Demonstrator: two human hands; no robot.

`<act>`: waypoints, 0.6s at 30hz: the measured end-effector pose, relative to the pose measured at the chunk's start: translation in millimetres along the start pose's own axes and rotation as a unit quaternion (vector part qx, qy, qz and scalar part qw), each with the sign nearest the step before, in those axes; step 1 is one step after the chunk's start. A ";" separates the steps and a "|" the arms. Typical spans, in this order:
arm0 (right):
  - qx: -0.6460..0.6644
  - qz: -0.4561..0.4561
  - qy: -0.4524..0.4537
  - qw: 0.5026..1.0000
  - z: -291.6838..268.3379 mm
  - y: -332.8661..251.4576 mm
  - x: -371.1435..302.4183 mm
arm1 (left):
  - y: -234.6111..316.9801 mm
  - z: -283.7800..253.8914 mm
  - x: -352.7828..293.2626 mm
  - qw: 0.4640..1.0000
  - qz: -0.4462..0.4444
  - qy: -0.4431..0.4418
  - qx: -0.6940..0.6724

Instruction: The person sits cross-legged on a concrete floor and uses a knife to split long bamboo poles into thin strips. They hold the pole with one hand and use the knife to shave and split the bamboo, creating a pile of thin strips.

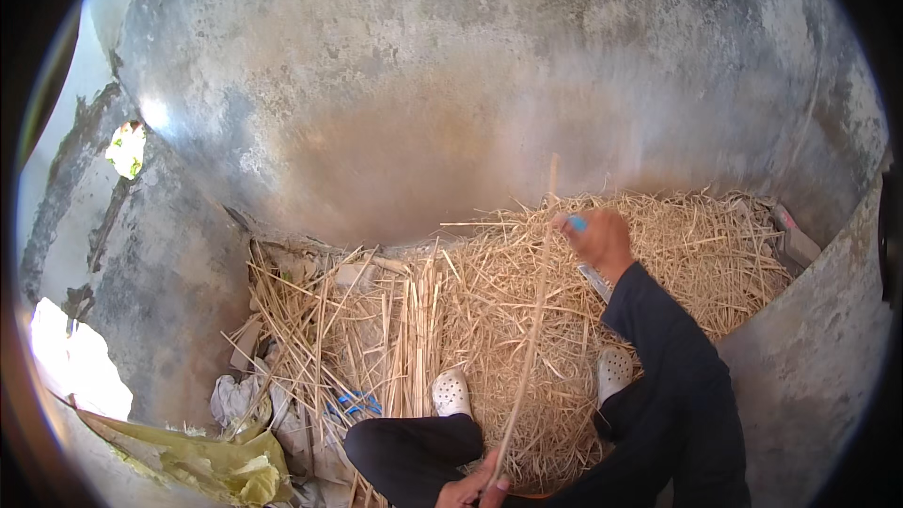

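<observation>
My left hand (473,490) is closed round the lower end of a long, thin pale strip (529,357), which looks like split bamboo or cane. The strip rises, slightly tilted, past the fingers of my right hand (600,243) toward the wall. That right hand is in a fist on a knife (594,280); a bit of blue handle shows at the thumb, and the blade comes out below the fist. Whether the right fingertips touch the strip I cannot tell.
Shavings (536,404) cover the ground round my pale clogs (451,393). Longer split strips (414,329) lie to the left, near a blue tangle (356,403), grey cloth (235,400) and a yellowish sheet (202,461). A stained concrete wall (451,85) closes the far side.
</observation>
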State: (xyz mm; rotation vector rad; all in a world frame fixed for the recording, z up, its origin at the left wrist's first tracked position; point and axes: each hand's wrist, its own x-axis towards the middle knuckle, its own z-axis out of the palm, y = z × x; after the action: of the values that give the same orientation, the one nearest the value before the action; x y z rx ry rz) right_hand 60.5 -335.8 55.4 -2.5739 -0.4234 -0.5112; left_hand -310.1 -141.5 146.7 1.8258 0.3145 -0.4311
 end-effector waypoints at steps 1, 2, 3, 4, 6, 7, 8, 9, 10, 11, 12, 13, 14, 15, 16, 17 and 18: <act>0.001 0.031 0.038 0.999 -0.9 15.3 8.7 | -14.0 4.3 -2.0 1.000 0.016 -0.004 0.016; 0.004 0.062 0.077 0.995 -1.6 32.6 16.8 | -28.5 8.9 -3.6 0.999 0.033 -0.006 0.034; -0.004 0.108 0.132 0.985 -6.1 73.8 22.3 | -41.6 14.1 -2.7 0.996 0.084 -0.003 0.013; 0.028 0.159 0.147 0.976 -13.2 97.4 22.3 | -58.8 17.3 -3.5 0.996 0.093 -0.010 0.001; 0.128 0.261 0.142 0.946 -27.3 120.7 23.2 | -83.9 20.4 -6.0 0.994 0.106 -0.012 -0.027; 0.133 0.205 0.186 0.952 -23.7 116.5 20.9 | -43.9 16.6 -3.7 0.993 0.109 -0.005 -0.053; 0.136 0.147 0.225 0.954 -18.5 105.3 15.0 | -35.3 11.9 5.3 0.987 0.049 -0.003 -0.153; 0.126 0.126 0.178 0.968 -16.9 90.5 8.2 | -31.9 6.3 16.0 0.967 -0.015 -0.002 -0.254; 0.111 0.105 0.133 0.979 -20.0 78.6 0.2 | -20.0 -4.3 31.9 0.969 0.007 -0.023 -0.245; 0.093 0.119 0.008 0.989 -23.6 51.8 -3.6 | -17.4 -12.6 49.0 0.972 0.048 -0.023 -0.231; 0.172 0.012 0.082 0.982 -17.0 15.8 -15.3 | -17.3 -19.1 64.3 0.963 0.056 -0.006 -0.263; 0.164 -0.042 0.032 0.985 -13.0 -1.7 -24.5 | -12.2 -24.5 79.8 0.963 0.090 -0.002 -0.256; 0.173 -0.059 -0.020 0.983 -22.9 -35.1 -36.0 | 1.2 -31.5 89.8 0.966 0.077 -0.011 -0.247; 0.150 -0.118 -0.024 0.981 -29.5 -55.1 -49.8 | 6.9 -34.7 103.5 0.969 0.071 -0.035 -0.236; 0.122 -0.173 -0.027 0.977 -36.7 -65.8 -59.0 | 11.5 -35.5 118.0 0.970 0.066 -0.064 -0.223; 0.107 -0.184 -0.028 0.977 -39.6 -74.7 -61.2 | 16.2 -37.1 125.4 0.976 0.071 -0.068 -0.194; 0.092 -0.196 -0.028 0.976 -41.5 -82.1 -61.9 | 20.5 -38.9 131.3 0.981 0.075 -0.072 -0.164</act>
State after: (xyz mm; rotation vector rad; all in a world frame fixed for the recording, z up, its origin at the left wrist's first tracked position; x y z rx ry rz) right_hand -36.9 -300.5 95.1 -2.3357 -0.9632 -0.5051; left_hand -178.7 -110.7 115.9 1.4754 0.1371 -0.3792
